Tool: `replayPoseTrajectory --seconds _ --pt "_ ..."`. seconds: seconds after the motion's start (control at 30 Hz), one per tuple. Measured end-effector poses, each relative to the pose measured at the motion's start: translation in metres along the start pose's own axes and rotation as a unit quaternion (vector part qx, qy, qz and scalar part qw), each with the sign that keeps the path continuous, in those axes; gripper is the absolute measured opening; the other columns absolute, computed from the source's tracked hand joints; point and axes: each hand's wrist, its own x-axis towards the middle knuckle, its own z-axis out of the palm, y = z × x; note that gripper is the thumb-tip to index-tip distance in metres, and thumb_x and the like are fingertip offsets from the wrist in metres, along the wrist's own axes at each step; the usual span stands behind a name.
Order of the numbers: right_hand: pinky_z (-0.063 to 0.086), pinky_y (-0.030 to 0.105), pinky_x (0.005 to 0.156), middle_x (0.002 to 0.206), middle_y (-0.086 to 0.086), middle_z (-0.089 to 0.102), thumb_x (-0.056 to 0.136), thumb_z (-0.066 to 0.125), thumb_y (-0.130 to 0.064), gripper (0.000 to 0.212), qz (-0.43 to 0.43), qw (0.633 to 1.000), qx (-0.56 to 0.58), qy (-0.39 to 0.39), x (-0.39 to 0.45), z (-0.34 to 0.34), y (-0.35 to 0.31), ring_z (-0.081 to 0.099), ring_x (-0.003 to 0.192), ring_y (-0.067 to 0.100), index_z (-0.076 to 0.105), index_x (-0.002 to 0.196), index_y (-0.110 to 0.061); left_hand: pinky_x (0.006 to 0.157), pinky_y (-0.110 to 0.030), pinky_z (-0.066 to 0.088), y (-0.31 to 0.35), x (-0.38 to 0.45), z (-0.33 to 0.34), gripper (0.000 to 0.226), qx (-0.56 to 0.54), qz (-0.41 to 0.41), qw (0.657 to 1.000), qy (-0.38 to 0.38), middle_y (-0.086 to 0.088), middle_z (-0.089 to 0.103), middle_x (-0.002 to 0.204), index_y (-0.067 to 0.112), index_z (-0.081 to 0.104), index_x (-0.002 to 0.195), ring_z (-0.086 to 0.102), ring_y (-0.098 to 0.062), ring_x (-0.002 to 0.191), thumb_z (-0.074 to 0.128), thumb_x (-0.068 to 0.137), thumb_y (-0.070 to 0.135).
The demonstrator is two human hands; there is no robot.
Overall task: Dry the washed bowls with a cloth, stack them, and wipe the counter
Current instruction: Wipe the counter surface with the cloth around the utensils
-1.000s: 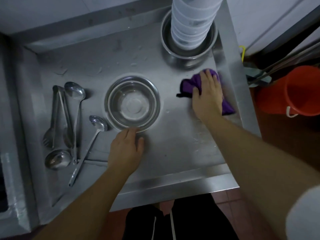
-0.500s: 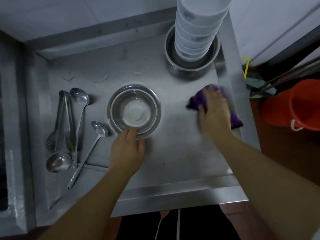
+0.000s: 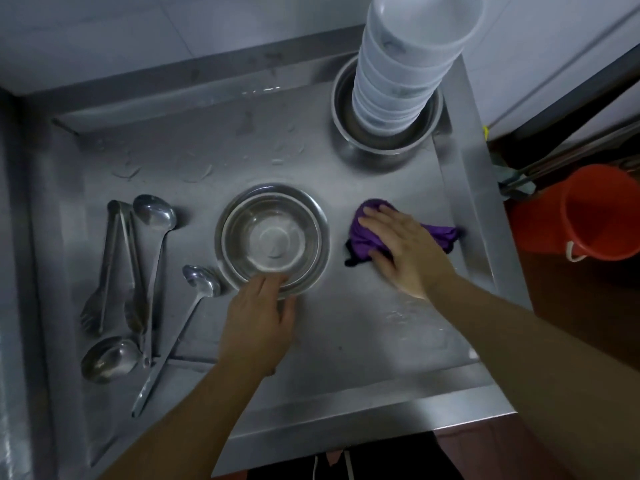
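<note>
A steel bowl (image 3: 272,237) stands upright in the middle of the steel counter (image 3: 346,341). My left hand (image 3: 258,320) rests at its near rim, fingertips touching the edge. To the right, my right hand (image 3: 405,251) presses flat on a purple cloth (image 3: 363,237) lying on the counter. At the back right a tall stack of white bowls (image 3: 405,74) stands inside another steel bowl (image 3: 384,140).
Several ladles (image 3: 152,258), spoons and tongs (image 3: 107,265) lie on the counter's left side. Water drops dot the back of the counter. An orange bucket (image 3: 595,213) stands on the floor past the right edge. A raised rim borders the counter.
My right hand has swept the purple cloth from near the right rim leftward, toward the middle bowl. My left hand has stayed at the bowl's near rim.
</note>
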Motion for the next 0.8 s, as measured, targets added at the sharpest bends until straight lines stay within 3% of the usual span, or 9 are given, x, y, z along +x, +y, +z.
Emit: replayPoseTrajectory --seconds 0.07,0.17,0.23,0.33,0.47,0.57,0.67,0.73,0.8 --pt "0.025 0.043 0.129 0.165 0.007 0.045 0.101 0.061 -0.027 0.060 0.018 1.000 -0.013 0.008 0.000 -0.008 0.014 0.038 0.154 0.030 0.047 0.157 -0.014 0.088 -0.042 0.053 -0.003 0.002 -0.004 0.032 -0.005 -0.002 1.000 -0.015 -0.006 0.067 0.117 0.014 0.064 0.128 0.066 -0.029 0.102 0.069 0.096 0.016" --pt "0.022 0.041 0.128 0.165 0.010 0.043 0.101 0.063 -0.021 0.062 0.222 0.969 0.025 0.109 0.015 -0.011 0.005 0.034 0.155 0.034 0.044 0.159 -0.012 0.093 -0.037 0.052 0.003 0.014 -0.010 0.034 -0.054 -0.026 0.997 -0.038 -0.002 0.065 0.126 0.015 0.063 0.134 0.063 -0.022 0.112 0.065 0.100 0.021" --pt "0.026 0.047 0.126 0.166 0.009 0.041 0.100 0.063 -0.018 0.064 0.290 0.947 0.036 0.133 0.025 -0.007 -0.011 0.031 0.157 0.033 0.042 0.160 -0.012 0.091 -0.027 0.047 0.019 0.039 -0.013 0.030 -0.109 -0.055 0.991 -0.050 0.006 0.066 0.120 0.021 0.064 0.132 0.063 -0.013 0.109 0.062 0.102 0.026" --pt "0.025 0.047 0.126 0.168 0.007 0.038 0.102 0.062 -0.019 0.063 0.271 0.955 0.042 0.113 0.022 -0.003 -0.015 0.029 0.158 0.031 0.040 0.161 -0.013 0.074 -0.020 0.044 0.056 0.101 -0.010 0.018 -0.151 -0.077 0.982 -0.078 0.016 0.066 0.097 0.034 0.063 0.120 0.063 -0.004 0.086 0.056 0.104 0.036" --pt "0.024 0.047 0.127 0.168 0.008 0.038 0.103 0.062 -0.021 0.062 0.248 0.962 0.040 0.105 0.018 -0.003 -0.005 0.029 0.158 0.031 0.041 0.161 -0.012 0.096 -0.043 0.060 0.103 0.188 0.007 0.033 -0.343 -0.198 0.914 -0.089 -0.007 0.073 0.113 0.017 0.064 0.128 0.073 -0.028 0.101 0.063 0.098 0.031" --pt "0.026 0.050 0.128 0.168 0.005 0.038 0.103 0.062 -0.023 0.063 0.256 0.959 0.047 0.108 0.019 0.002 -0.004 0.029 0.158 0.028 0.040 0.161 -0.015 0.094 -0.049 0.062 0.123 0.230 0.014 0.036 -0.410 -0.241 0.875 -0.092 -0.009 0.074 0.094 0.001 0.071 0.108 0.075 -0.029 0.090 0.065 0.092 0.033" --pt "0.023 0.050 0.128 0.170 0.002 0.035 0.104 0.059 -0.025 0.063 0.263 0.958 0.048 0.104 0.018 0.002 -0.001 0.026 0.159 0.025 0.037 0.163 -0.020 0.092 -0.048 0.063 0.135 0.247 0.016 0.039 -0.485 -0.276 0.827 -0.065 -0.022 0.077 0.100 0.001 0.070 0.092 0.076 -0.038 0.099 0.073 0.075 0.037" --pt "0.020 0.049 0.129 0.171 -0.001 0.032 0.105 0.057 -0.027 0.063 0.264 0.958 0.050 0.096 0.018 0.002 0.000 0.024 0.160 0.023 0.035 0.164 -0.022 0.090 -0.047 0.063 0.138 0.251 0.015 0.038 -0.506 -0.287 0.812 -0.047 -0.022 0.078 0.097 0.001 0.071 0.090 0.077 -0.037 0.097 0.077 0.064 0.028" --pt "0.017 0.047 0.130 0.172 -0.002 0.030 0.106 0.055 -0.028 0.063 0.265 0.958 0.055 0.091 0.017 0.001 -0.001 0.021 0.161 0.021 0.033 0.164 -0.024 0.089 -0.055 0.063 0.139 0.254 0.017 0.024 -0.541 -0.291 0.789 -0.028 -0.022 0.077 0.093 -0.003 0.067 0.081 0.079 -0.037 0.091 0.072 0.065 0.014"
